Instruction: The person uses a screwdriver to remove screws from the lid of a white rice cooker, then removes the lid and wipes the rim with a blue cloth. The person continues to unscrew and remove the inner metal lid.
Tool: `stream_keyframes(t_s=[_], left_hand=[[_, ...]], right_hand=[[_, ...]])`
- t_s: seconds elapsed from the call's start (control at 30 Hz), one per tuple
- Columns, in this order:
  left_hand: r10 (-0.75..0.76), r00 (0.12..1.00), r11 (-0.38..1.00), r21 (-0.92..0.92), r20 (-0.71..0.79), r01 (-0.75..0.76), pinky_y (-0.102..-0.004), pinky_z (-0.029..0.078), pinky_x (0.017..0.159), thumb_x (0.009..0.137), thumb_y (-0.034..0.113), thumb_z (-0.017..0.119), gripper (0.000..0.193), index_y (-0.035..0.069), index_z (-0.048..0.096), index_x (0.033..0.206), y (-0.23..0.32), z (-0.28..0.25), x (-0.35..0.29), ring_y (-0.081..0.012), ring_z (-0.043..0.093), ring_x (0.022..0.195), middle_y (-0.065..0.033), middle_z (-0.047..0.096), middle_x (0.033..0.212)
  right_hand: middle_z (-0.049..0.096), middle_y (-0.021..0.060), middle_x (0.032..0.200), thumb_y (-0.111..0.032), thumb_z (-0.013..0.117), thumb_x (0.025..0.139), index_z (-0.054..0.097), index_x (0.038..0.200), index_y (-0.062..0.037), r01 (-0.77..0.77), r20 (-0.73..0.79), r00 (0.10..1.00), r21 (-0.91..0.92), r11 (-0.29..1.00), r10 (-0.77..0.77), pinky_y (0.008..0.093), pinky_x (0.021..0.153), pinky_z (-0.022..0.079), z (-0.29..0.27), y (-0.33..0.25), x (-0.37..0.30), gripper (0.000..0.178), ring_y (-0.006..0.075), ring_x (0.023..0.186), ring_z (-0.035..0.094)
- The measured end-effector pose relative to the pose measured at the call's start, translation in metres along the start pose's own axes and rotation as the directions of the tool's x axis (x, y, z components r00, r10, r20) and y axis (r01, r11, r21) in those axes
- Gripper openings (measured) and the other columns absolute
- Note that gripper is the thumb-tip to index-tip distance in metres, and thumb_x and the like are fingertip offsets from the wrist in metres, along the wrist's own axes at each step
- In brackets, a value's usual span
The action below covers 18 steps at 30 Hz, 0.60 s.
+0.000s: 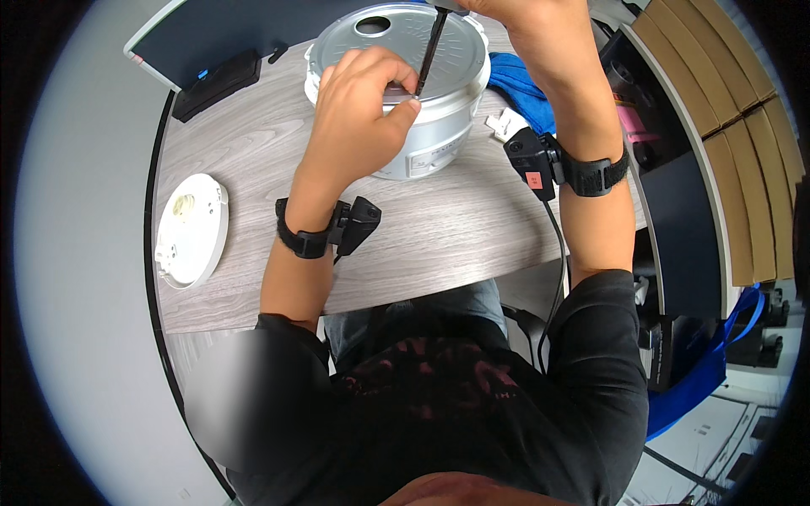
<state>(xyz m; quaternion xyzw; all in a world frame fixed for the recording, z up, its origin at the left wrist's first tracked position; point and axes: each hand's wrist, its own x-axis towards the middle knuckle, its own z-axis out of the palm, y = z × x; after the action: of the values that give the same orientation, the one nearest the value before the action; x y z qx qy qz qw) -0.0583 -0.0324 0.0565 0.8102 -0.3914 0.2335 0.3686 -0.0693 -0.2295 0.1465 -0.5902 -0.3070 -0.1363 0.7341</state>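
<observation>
A white rice-cooker-like pot [434, 152] stands at the far side of the table, its top a grey metal plate [430, 42] with a round hole. My right hand [527, 21] grips the handle of a screwdriver [433, 52], partly cut off by the upper edge. The dark shaft slants down to the plate's near rim. Around its tip, my left hand [363, 105] brings thumb and index finger together. A tiny shiny spot shows there, too small to name. The other left fingers rest bent over the plate.
A round white lid-like part [202, 244] lies at the table's left. Behind it are a black box [218, 86] and a monitor [228, 38]. A blue cloth [525, 93] and white connector [508, 125] lie right of the pot. Cardboard boxes [742, 194] stand far right.
</observation>
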Motion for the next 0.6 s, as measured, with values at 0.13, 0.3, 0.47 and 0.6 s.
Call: stream_keyframes(t_s=[0.13,0.3,0.47,0.6], left_hand=[[-0.036,0.999,0.998,-0.047,0.013,0.037,-0.0375,0.039,0.091,0.079,0.009,0.074,0.012,0.009,0.069,0.09,-0.001,-0.001,0.002,-0.0221,0.059,0.094,-0.0013,0.066,0.097],[-0.035,0.999,0.996,-0.086,0.01,0.035,-0.0376,0.039,0.093,0.081,0.01,0.074,0.013,0.009,0.069,0.092,-0.001,-0.002,0.002,-0.0228,0.059,0.096,-0.0018,0.067,0.099],[0.053,0.997,0.999,0.012,-0.05,-0.053,-0.0385,0.044,0.09,0.082,0.008,0.074,0.014,0.007,0.069,0.095,0.009,-0.005,0.001,-0.0259,0.06,0.097,-0.0051,0.068,0.103],[0.138,0.99,0.989,0.066,-0.037,-0.136,-0.0373,0.047,0.082,0.082,0.004,0.072,0.015,0.005,0.068,0.096,0.03,0.0,0.0,-0.0275,0.059,0.094,-0.0077,0.067,0.101]], right_hand=[[0.069,0.0071,0.102,0.004,0.071,0.091,0.056,0.129,0.0011,0.006,0.001,1.0,0.03,1.0,-0.006,0.028,0.084,0.057,-0.01,0.001,0.003,0.041,0.0134,0.092,0.067],[0.072,0.0108,0.103,0.003,0.07,0.092,0.055,0.13,0.0015,0.076,0.019,0.997,0.031,0.997,-0.077,0.0296,0.085,0.058,-0.023,0.011,0.007,0.041,0.0162,0.095,0.07],[0.073,0.01,0.101,0.001,0.072,0.092,0.055,0.127,0.0022,0.101,-0.104,0.989,-0.051,0.994,-0.106,0.0301,0.085,0.059,-0.03,0.003,-0.008,0.039,0.0164,0.093,0.071],[0.074,0.0118,0.103,-0.002,0.073,0.092,0.056,0.124,0.0013,0.077,-0.217,0.971,-0.112,0.991,-0.1,0.0286,0.085,0.057,-0.055,0.0,-0.039,0.036,0.0159,0.092,0.072]])
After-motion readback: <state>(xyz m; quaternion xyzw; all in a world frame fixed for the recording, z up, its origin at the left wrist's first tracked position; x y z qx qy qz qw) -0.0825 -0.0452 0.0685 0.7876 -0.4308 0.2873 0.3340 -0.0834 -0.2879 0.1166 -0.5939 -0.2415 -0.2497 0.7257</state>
